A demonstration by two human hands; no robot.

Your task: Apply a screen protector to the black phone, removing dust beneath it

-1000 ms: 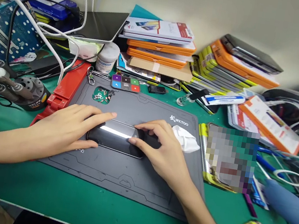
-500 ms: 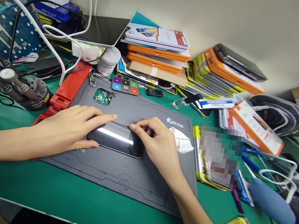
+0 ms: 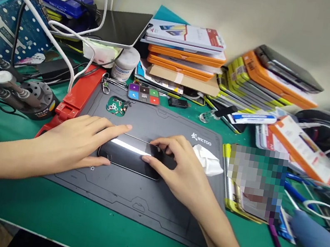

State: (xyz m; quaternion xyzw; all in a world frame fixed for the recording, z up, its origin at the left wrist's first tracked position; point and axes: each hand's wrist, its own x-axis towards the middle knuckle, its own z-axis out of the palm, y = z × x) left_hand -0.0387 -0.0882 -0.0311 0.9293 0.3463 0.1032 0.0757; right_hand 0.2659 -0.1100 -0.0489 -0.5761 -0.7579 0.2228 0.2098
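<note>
Open front, crowded back
The mat [image 3: 128,191] is passable along its near side; a red fixture [image 3: 77,98] bars the left, stacked boxes [image 3: 184,54] the rear.

A dark phone [image 3: 127,158] on a gray mat [image 3: 167,204] at center, racked tools [image 3: 4,80] at left and phone-pictured boxes [image 3: 186,36] at upper center mark a repair workshop.
</note>
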